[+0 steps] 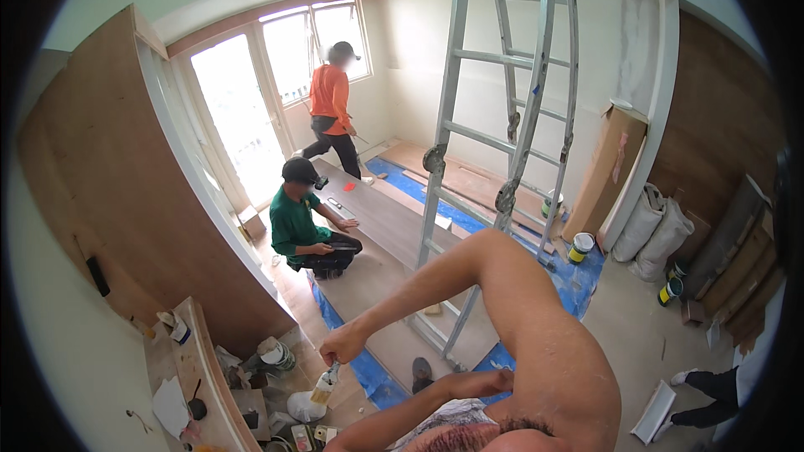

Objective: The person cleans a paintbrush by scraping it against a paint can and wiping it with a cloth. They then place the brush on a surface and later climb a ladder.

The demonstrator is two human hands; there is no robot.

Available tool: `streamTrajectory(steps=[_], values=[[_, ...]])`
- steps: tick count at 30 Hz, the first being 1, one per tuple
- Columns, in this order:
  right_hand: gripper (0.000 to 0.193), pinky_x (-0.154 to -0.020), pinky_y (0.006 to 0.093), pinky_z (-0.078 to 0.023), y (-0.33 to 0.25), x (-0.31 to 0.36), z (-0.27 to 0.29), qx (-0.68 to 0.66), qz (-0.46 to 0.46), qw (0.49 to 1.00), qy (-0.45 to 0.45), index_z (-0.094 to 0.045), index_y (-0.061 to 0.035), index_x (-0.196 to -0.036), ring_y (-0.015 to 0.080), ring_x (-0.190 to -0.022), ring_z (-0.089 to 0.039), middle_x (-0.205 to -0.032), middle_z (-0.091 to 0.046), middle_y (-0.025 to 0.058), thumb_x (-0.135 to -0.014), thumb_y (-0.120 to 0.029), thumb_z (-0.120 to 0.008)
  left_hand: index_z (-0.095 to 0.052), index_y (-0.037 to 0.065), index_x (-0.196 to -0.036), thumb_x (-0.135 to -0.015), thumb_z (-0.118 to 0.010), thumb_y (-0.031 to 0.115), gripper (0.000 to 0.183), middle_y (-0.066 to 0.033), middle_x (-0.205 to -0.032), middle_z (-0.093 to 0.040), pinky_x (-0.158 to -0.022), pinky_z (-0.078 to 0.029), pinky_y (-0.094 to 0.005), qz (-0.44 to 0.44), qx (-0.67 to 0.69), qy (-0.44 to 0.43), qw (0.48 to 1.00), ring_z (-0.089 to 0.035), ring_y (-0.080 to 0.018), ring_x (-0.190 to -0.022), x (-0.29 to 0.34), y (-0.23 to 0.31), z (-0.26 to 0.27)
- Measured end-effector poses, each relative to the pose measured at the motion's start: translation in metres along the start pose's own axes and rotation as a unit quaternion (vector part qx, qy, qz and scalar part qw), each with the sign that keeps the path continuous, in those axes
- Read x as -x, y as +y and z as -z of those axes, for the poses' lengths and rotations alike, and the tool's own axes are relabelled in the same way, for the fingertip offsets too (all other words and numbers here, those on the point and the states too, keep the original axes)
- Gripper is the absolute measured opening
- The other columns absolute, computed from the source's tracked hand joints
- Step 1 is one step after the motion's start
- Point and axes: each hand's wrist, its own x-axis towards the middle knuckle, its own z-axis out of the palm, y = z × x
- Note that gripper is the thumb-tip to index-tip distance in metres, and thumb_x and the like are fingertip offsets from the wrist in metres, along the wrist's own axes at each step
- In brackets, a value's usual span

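Observation:
My right arm reaches up from the lower right, bends at the elbow and crosses to the left. At its end my right hand (pixel 343 343) is closed round the handle of a paintbrush (pixel 323 388), whose pale bristles point down. Beneath my right forearm, my left hand (pixel 486 382) lies across my front beside my right upper arm. Its fingers look curled in, and whatever they hold, if anything, is hidden. Beyond my forearm stands an aluminium folding ladder (pixel 492 59), its lower part partly covered by my right arm.
A person in green (pixel 293 222) crouches by a long grey board (pixel 368 201); another in orange (pixel 331 96) is near the window. Blue sheeting (pixel 578 285) covers part of the floor. Paint tins (pixel 579 248), sacks (pixel 638 226) and a cluttered shelf (pixel 201 351) line the sides. Someone's legs (pixel 708 398) show lower right.

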Motion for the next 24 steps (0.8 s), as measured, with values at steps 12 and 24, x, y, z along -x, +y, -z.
streamTrajectory(steps=[12,24], values=[[0.034,-0.067,0.0361,-0.055,-0.04,-0.026,-0.006,0.052,0.05,0.997,-0.006,-0.069,-0.0064,-0.111,0.0192,-0.077,-0.069,-0.096,-0.071,0.01,-0.078,-0.008,-0.06,-0.052,0.003,-0.112,-0.093,-0.046,0.049,0.05,-0.0135,-0.127,-0.05,-0.105,-0.033,-0.0374,0.0,-0.027,0.021,0.999,-0.048,-0.0238,-0.121,0.011,-0.005,-0.009],[0.029,-0.083,0.0375,-0.053,-0.048,0.018,-0.043,-0.039,0.0,0.997,0.073,-0.071,-0.009,-0.106,0.026,-0.096,-0.068,-0.103,-0.071,0.0121,-0.078,-0.017,-0.066,-0.057,0.006,-0.093,-0.09,-0.049,0.058,0.053,-0.0154,-0.112,-0.056,-0.097,-0.04,-0.037,-0.14,-0.009,0.157,0.978,-0.055,-0.0249,-0.11,0.06,-0.016,-0.034]])
